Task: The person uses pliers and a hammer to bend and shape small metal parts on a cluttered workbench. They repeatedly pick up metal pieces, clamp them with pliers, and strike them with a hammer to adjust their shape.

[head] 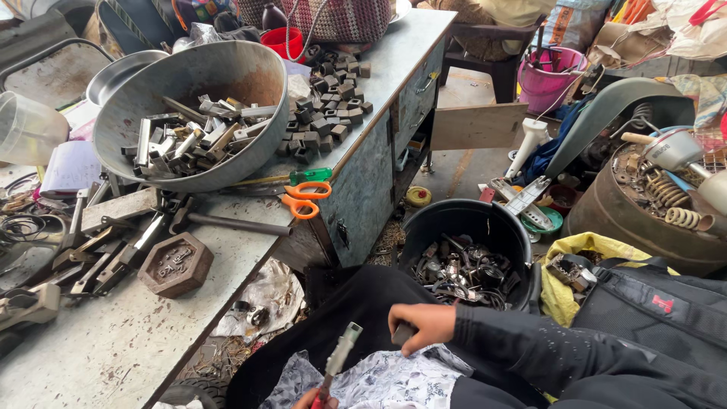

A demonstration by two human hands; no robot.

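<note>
right hand (425,324): gripping a small dark piece over the lap
left hand (309,399): closing on a metal rod (338,359), low, below the counter (113,348) edge
bucket (485,220): sitting beside, on the floor

The right hand (424,324) grips a small dark handle (402,333) over the lap while the left hand (316,399) holds a red-handled metal tool (338,362) beside a black bucket (463,220) of scrap parts.

Right hand (424,324) curled shut; left hand (309,398) fisted, mostly out of frame
</note>
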